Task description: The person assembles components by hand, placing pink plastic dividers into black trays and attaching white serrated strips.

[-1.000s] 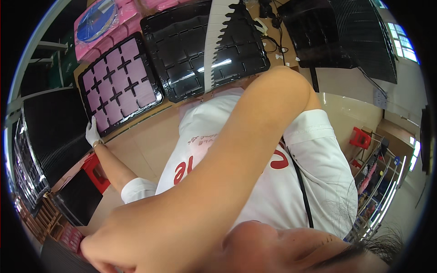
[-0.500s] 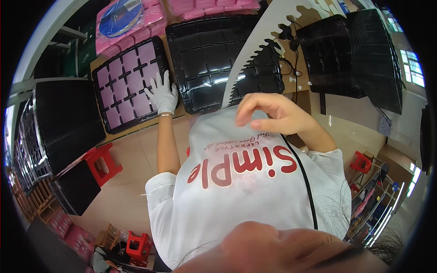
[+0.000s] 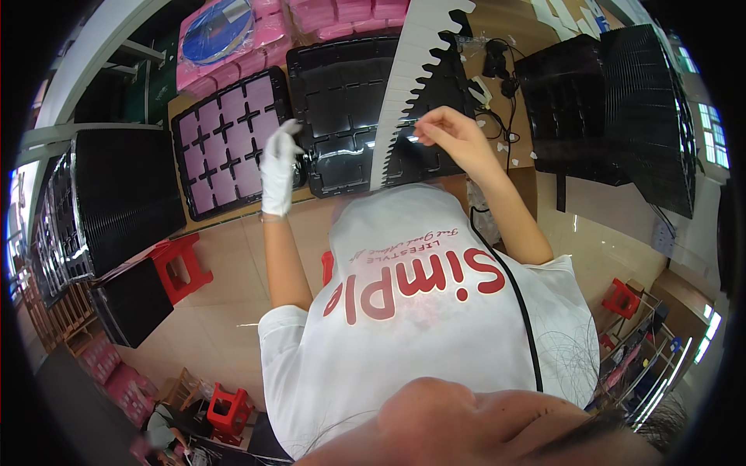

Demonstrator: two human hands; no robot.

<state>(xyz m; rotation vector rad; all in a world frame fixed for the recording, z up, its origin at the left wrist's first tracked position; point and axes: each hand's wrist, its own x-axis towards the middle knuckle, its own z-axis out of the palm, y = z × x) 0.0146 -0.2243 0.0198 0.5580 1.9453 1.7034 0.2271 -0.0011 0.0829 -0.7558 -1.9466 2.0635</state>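
Observation:
My left hand (image 3: pixel 278 172), in a white glove, is raised at the gap between two black trays, its fingers half bent and a little apart, with nothing visible in them. To its left lies a tray with pink sheets (image 3: pixel 225 144) in its compartments. Right of it, an unfilled black compartment tray (image 3: pixel 334 85) lies partly under a long white strip with a jagged edge (image 3: pixel 396 93). My bare right hand (image 3: pixel 458 144) hovers over that tray's right side, beside the strip. Its thumb and fingertips are pinched together; whatever they hold, if anything, is too small to make out.
Pink bundles (image 3: pixel 276 46) and a blue roll in clear wrap (image 3: pixel 217 31) stand at the back. Black cables (image 3: pixel 501 66) lie on the table to the right, near stacked black trays (image 3: pixel 567 109). More stacked trays (image 3: pixel 124 202) and a red stool (image 3: pixel 185 268) are at left.
My left hand has lifted off the pink-filled tray's edge and its fingers have bent. The right hand has moved forward and away from my body, its fingertips closing together. The view has shifted slightly.

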